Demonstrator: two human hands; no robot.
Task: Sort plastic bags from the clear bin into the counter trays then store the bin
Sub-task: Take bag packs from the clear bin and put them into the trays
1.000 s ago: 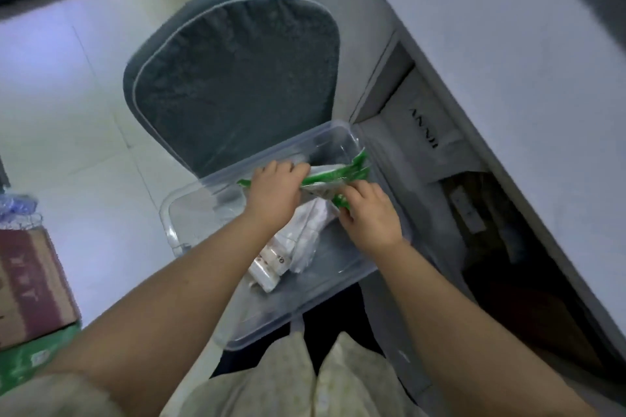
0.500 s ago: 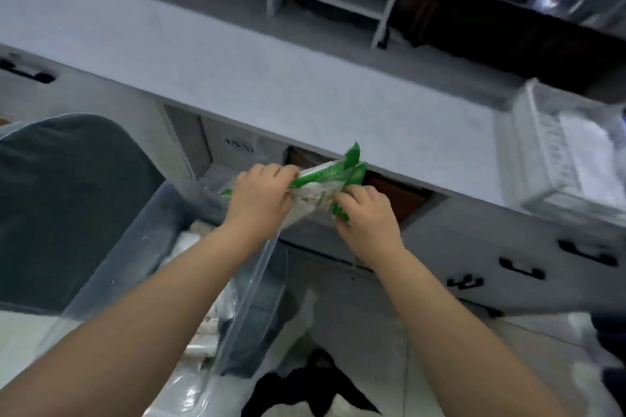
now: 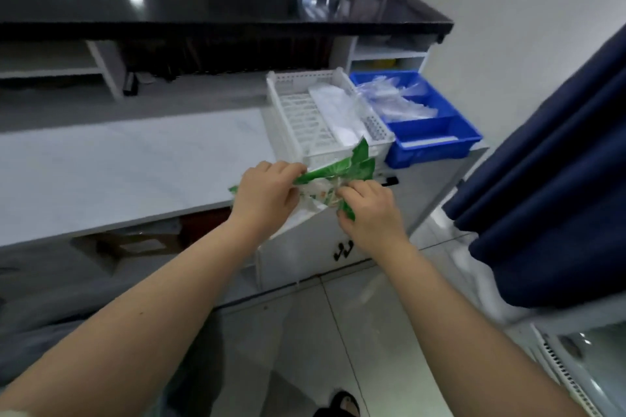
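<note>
Both hands hold one green-and-white plastic bag [image 3: 342, 173] in the air over the counter's front edge. My left hand [image 3: 267, 195] pinches its left end and my right hand [image 3: 369, 210] grips its right end. Just beyond the bag stands a white slatted tray [image 3: 298, 115] with white bags lying in its right half. To its right sits a blue tray [image 3: 437, 139] with clear plastic bags piled in its far compartment. The clear bin is out of view.
The pale counter [image 3: 118, 162] stretches left of the trays, under a black upper ledge [image 3: 220, 24]. Cabinet doors with black handles [image 3: 343, 249] sit below. A dark blue curtain [image 3: 548, 186] hangs at the right. Tiled floor lies underneath.
The bag was lifted out of the clear bin and carried right toward the trays. My view swung from the bin and chair to the counter's right end.
</note>
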